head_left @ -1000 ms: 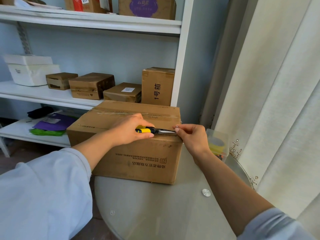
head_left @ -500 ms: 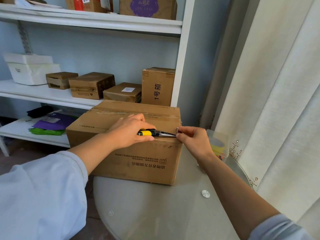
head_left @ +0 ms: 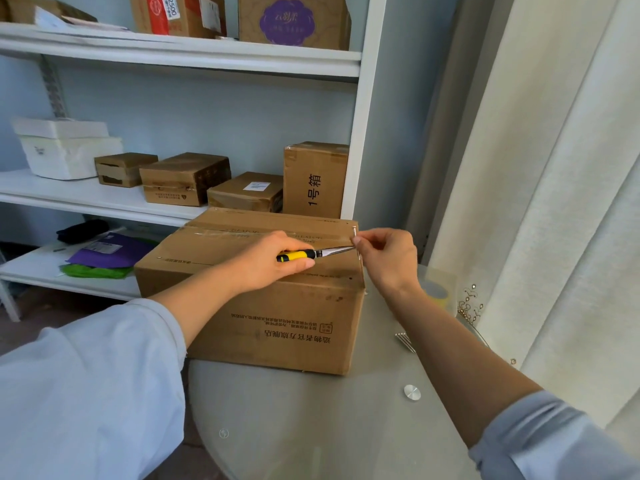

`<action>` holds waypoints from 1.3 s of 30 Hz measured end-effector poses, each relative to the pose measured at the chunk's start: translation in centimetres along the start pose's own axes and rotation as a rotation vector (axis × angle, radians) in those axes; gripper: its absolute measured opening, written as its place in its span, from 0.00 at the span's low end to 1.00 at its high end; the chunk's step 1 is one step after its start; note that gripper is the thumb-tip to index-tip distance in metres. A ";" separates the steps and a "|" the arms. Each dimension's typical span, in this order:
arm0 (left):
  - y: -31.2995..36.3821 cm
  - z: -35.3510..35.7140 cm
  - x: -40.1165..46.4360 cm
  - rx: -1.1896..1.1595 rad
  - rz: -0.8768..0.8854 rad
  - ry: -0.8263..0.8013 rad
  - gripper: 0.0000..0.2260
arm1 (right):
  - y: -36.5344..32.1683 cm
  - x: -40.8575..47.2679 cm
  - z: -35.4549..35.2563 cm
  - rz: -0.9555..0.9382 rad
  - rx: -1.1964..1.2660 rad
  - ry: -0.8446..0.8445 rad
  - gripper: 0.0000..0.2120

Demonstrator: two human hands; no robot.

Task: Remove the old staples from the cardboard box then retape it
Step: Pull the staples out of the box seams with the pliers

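A large brown cardboard box (head_left: 270, 317) with clear tape across its top stands on a round glass table (head_left: 332, 417). My left hand (head_left: 273, 261) grips yellow-handled pliers (head_left: 313, 253) over the box top, with the metal tips pointing right toward the box's right top edge. My right hand (head_left: 388, 258) is at that edge, and its thumb and forefinger pinch a thin metal staple (head_left: 354, 233) that sticks up just above the pliers' tips.
Several pulled staples (head_left: 405, 339) lie on the glass right of the box. A clear container with yellow tape (head_left: 438, 292) sits behind my right wrist. White shelves (head_left: 104, 199) with small boxes stand behind; a cream curtain (head_left: 554, 202) hangs on the right.
My right hand has lifted from the box's front corner to the top right edge and now pinches a staple standing upright. The pliers have tilted slightly upward.
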State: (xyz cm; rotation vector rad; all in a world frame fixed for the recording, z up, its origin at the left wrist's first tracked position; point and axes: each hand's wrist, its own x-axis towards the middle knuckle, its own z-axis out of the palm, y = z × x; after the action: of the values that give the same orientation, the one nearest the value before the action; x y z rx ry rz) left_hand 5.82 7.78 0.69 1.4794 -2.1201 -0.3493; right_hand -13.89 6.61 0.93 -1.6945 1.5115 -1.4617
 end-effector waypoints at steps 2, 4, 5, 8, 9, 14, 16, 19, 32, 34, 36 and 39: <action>0.2 0.2 0.1 0.075 -0.008 -0.062 0.16 | 0.1 0.3 -0.1 0.025 0.050 0.044 0.07; 0.4 0.6 -0.1 0.197 -0.016 -0.096 0.18 | 0.7 0.5 -0.5 0.085 0.158 0.113 0.07; 0.6 0.9 -0.1 0.235 -0.020 -0.088 0.20 | 1.2 0.6 -0.7 0.123 0.208 0.140 0.06; 1.8 1.5 -0.1 0.304 -0.015 -0.049 0.19 | 3.0 0.8 -1.3 0.224 0.267 0.168 0.04; 2.4 1.8 0.0 0.337 -0.017 -0.034 0.18 | 3.7 0.9 -1.5 0.258 0.269 0.171 0.04; 5.1 4.7 1.1 0.572 -0.152 0.061 0.22 | 7.9 1.0 -2.3 0.386 0.127 0.094 0.04; 6.3 5.9 2.0 0.640 -0.198 0.091 0.24 | 10.0 0.7 -2.6 0.438 0.032 0.048 0.08; 7.6 7.3 3.2 0.715 -0.198 0.101 0.21 | 12.7 0.1 -2.4 0.490 -0.108 -0.021 0.12; 8.5 9.7 6.8 0.820 -0.167 0.099 0.18 | 19.7 -2.2 -1.2 0.558 -0.671 -0.119 0.14; 8.3 9.6 6.9 0.830 -0.154 0.120 0.19 | 20.1 -2.3 -1.4 0.570 -0.663 -0.097 0.14; 8.2 9.6 6.9 0.846 -0.145 0.133 0.19 | 20.4 -2.3 -1.6 0.602 -0.619 -0.072 0.12; 8.1 9.7 6.9 0.843 -0.139 0.133 0.19 | 20.3 -2.3 -1.7 0.614 -0.478 0.029 0.06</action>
State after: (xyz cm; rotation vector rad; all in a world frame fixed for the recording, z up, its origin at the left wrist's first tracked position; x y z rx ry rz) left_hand -7.79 3.52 -1.49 2.0181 -2.1548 0.6688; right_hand -23.97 2.95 -16.53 -1.2416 2.2645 -0.8470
